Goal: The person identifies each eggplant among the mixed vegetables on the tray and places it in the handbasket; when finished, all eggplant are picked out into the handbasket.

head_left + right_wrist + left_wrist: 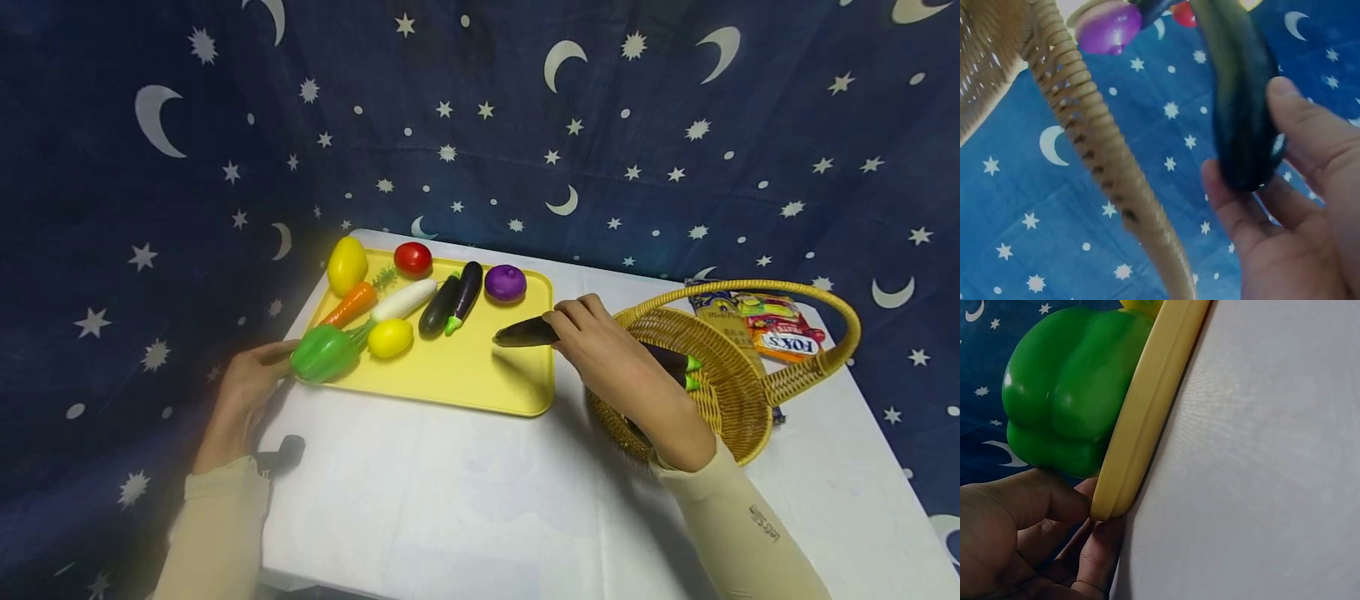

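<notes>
My left hand [251, 379] pinches the near left corner of the yellow tray [1138, 425], thumb at the rim and fingers beneath. Right beside it a green bell pepper [325, 353] sits on that corner. Over the tray's right end, my right hand [603, 350] grips a dark green cucumber [1241, 94] by one end, between thumb and fingers. The cucumber's other end points left above the tray [450, 390]. Below and right of that forearm stands a wicker basket [738, 408] holding dark eggplants [671, 358] with green stems, partly hidden by the arm.
Also on the tray lie a yellow mango-like fruit [347, 267], a tomato [413, 259], a carrot [351, 306], a white radish [405, 301], a lemon [391, 338], dark long vegetables [467, 292] and a purple onion [506, 284]. Snack packets [783, 329] lie behind the basket's tall handle [847, 333].
</notes>
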`<state>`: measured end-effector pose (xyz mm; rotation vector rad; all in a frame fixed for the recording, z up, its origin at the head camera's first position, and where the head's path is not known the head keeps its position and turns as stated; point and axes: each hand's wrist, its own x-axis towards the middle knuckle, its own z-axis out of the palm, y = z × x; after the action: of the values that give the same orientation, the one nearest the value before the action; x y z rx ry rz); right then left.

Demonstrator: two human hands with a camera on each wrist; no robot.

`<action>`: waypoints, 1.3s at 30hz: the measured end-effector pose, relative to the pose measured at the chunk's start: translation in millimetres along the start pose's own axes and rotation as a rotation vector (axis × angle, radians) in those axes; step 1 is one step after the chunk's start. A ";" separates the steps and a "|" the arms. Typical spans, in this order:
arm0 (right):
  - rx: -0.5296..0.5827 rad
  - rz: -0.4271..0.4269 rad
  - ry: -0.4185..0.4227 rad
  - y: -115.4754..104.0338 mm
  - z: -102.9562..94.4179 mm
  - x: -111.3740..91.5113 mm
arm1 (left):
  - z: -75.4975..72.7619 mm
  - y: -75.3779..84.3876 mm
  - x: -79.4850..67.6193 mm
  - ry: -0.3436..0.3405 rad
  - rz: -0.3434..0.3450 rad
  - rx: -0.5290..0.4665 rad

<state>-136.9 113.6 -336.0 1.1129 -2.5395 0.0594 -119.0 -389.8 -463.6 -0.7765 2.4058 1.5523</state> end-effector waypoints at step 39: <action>0.321 0.375 0.209 74.6 -53.2 -173.3 | 0.4 -0.2 -2.0 -0.006 0.030 -0.015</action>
<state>-66.1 296.3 -338.4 0.6708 -2.5642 0.6631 -117.2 -388.8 -463.1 -0.7401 2.4151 1.5838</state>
